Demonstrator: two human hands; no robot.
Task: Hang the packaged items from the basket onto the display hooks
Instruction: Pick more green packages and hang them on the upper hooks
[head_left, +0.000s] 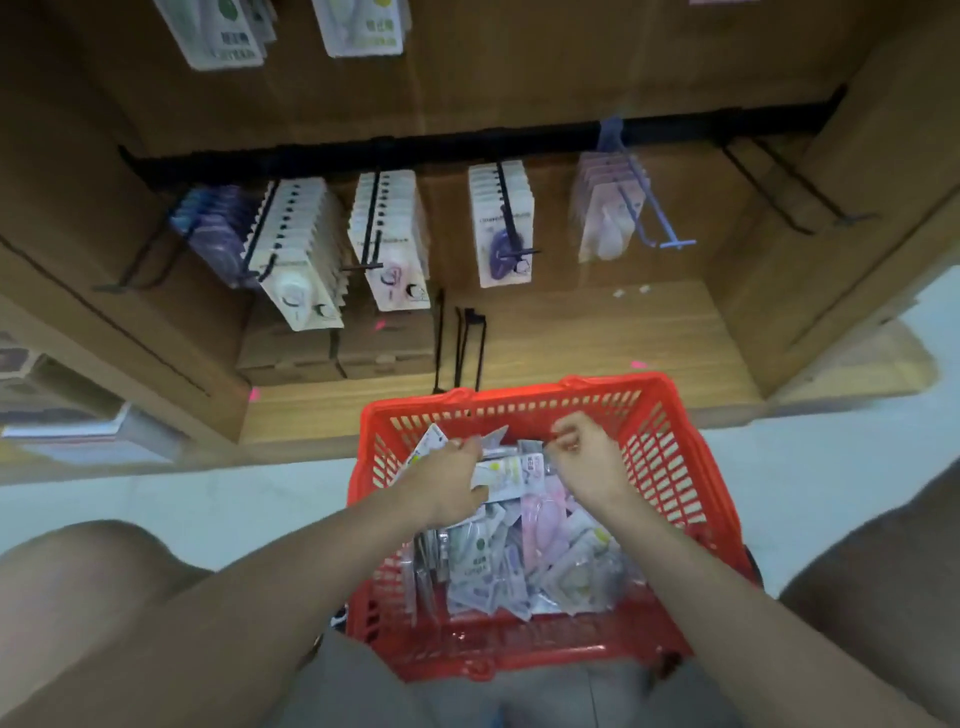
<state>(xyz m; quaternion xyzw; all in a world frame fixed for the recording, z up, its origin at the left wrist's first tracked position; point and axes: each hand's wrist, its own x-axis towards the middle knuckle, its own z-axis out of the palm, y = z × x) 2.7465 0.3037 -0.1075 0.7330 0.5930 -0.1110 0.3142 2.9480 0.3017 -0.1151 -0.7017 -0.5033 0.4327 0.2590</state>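
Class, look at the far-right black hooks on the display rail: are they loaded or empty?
Empty. The two black hooks show bare wire, unlike the packet-filled hooks beside them.

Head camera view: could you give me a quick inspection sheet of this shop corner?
Surface: pale floor; wooden shelf base.
Job's things: red basket holding loose packaged items; black rail with filled hooks and two bare hooks at right.
Clutter: cardboard boxes, spare loose hooks on the shelf base.
Hands: left hand and right hand both in the basket, gripping one flat white packet.
Cables: nothing seen.
Surroundings: brown panel walls.
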